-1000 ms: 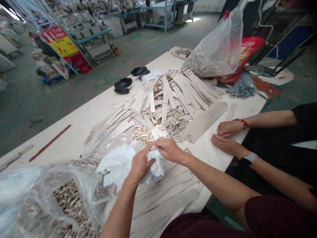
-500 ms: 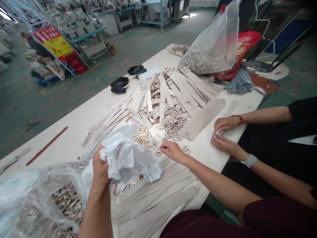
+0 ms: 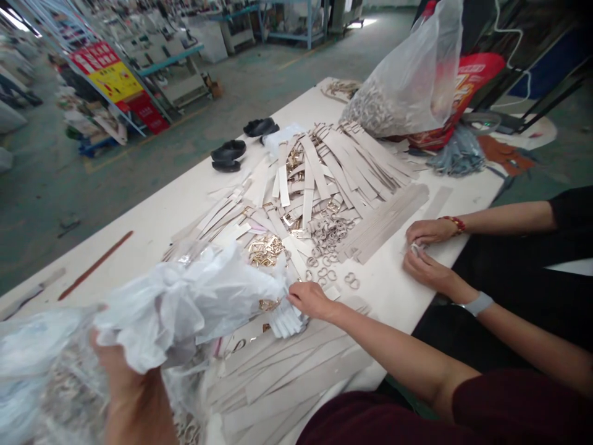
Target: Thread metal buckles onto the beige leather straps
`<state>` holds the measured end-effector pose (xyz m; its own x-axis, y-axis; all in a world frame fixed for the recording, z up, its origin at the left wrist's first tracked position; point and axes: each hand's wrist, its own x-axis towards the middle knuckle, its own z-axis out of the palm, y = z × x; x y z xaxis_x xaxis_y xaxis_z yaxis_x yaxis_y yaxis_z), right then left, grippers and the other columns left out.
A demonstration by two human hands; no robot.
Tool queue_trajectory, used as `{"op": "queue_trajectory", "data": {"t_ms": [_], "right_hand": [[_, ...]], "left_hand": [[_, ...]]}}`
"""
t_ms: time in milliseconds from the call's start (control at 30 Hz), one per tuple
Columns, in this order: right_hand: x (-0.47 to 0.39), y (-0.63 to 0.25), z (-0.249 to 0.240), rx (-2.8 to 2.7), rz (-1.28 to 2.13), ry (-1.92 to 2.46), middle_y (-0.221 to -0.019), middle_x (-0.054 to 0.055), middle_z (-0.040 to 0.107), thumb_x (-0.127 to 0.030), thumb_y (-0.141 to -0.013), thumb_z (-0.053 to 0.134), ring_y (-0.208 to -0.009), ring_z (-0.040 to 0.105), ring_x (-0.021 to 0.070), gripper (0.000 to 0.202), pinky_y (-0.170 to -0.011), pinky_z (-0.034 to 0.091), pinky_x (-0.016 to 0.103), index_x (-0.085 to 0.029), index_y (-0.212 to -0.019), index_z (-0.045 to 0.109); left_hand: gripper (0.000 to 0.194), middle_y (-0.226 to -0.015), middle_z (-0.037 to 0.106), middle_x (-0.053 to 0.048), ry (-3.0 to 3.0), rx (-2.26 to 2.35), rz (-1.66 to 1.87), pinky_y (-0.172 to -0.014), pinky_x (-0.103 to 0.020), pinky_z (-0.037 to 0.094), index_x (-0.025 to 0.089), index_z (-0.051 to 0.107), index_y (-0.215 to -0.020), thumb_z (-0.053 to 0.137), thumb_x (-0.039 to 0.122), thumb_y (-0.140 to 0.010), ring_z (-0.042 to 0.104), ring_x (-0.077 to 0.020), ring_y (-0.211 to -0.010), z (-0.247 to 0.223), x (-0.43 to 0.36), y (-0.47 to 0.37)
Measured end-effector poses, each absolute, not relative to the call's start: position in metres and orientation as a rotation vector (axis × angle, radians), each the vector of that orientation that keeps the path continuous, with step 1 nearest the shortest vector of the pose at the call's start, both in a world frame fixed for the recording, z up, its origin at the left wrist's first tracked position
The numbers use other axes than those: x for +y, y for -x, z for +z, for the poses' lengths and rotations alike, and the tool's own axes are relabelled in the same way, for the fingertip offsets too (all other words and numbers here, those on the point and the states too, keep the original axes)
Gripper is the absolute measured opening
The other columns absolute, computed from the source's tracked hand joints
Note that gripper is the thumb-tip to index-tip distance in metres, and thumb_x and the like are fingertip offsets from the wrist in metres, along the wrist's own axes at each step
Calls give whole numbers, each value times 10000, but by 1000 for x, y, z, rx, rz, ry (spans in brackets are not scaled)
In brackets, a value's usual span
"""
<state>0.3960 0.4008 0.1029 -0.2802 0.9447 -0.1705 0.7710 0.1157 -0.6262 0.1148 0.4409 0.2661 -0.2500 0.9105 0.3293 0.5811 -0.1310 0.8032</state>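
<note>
My left hand (image 3: 132, 377), blurred by motion, is closed on the gathered end of a crumpled white plastic bag (image 3: 180, 303). My right hand (image 3: 311, 300) pinches at the bag's right edge, and the bag stretches between both hands. Gold buckles (image 3: 269, 305) show by that edge, close to my right fingertips. Beyond the bag is a small heap of gold buckles (image 3: 265, 248). Just past my right hand are loose beige strap loops (image 3: 324, 272), with a larger pile of loops (image 3: 328, 233) behind them. Beige strips (image 3: 287, 377) lie below my right forearm.
A co-worker's hands (image 3: 428, 253) handle something small at the right. Buckled straps (image 3: 319, 167) are heaped mid-table, near a clear bag of small parts (image 3: 393, 105) and a red bag (image 3: 477, 74). A brown strip (image 3: 95, 266) and black objects (image 3: 228, 154) lie toward the far edge.
My left hand has swung left and toward me with the white bag, drawing it out longer. My right hand has moved slightly left, from the loose loops to the bag's edge.
</note>
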Motion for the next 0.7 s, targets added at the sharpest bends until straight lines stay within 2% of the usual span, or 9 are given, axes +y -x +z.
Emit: {"op": "queue_trajectory", "data": {"t_ms": [33,100,200,267,300,367,467,600,700], "right_hand": [[405,-397,113,-2107,897,1659,-793,32,640,-287,-888,471,-752,573,146,210,-663,348,239,-180,-761,600],[414,-399,136,-2057,848,1548,-714,4,590,-275,-881,470,-672,521,117,218,-634,329,223,-177,-710,563],[426,-397,170,-1991,788,1328,-612,-26,486,-232,-830,514,-579,423,95,227,-580,288,215,-171,-613,493],[431,-395,190,-1972,781,1209,-597,-31,450,-222,-819,518,-570,399,94,233,-569,280,213,-173,-596,469],[433,-393,199,-1961,783,1162,-599,-30,446,-225,-821,513,-573,399,95,235,-569,283,213,-174,-597,465],[434,-391,216,-1937,779,1092,-607,-27,451,-238,-830,504,-586,408,99,243,-578,297,214,-178,-598,461],[434,-393,239,-1872,806,1030,-628,-19,478,-284,-855,494,-613,436,103,267,-606,332,219,-182,-609,473],[433,-409,239,-1613,994,984,-700,-1,555,-362,-905,443,-631,501,98,287,-622,392,218,-169,-739,576],[427,-417,202,-1470,1006,1242,-671,2,558,-414,-916,414,-578,490,95,347,-554,382,212,-158,-785,609]], "left_hand": [[273,-789,654,16,-1727,1785,1243,-656,-344,492,223,591,-803,607,438,-635,566,-208,-717,262,438,-120],[367,-807,644,10,-1905,1725,892,-634,-293,472,200,596,-917,675,299,-572,578,-188,-689,254,433,-136],[623,-885,643,0,-2058,1496,380,-653,-264,466,216,465,-1269,614,256,-666,608,-169,-706,240,431,-170],[662,-975,644,-26,-2118,1307,304,-737,-283,472,238,388,-1355,571,232,-719,619,-181,-808,231,434,-192],[607,-1007,642,-42,-2161,1221,327,-786,-299,466,233,432,-1327,551,211,-732,611,-192,-872,228,437,-201],[398,-997,643,-60,-2231,1092,441,-823,-311,452,205,583,-1149,511,184,-758,587,-201,-924,225,443,-212],[166,-832,627,-47,-2255,1060,613,-731,-278,448,177,633,-840,472,194,-803,571,-173,-794,232,452,-216],[122,-701,558,-15,-2272,1156,910,-649,-251,412,177,544,-654,521,196,-772,516,-145,-677,258,454,-211],[212,-624,489,18,-2253,1229,1126,-596,-237,376,179,461,-563,588,227,-726,455,-123,-605,280,454,-201]]}}
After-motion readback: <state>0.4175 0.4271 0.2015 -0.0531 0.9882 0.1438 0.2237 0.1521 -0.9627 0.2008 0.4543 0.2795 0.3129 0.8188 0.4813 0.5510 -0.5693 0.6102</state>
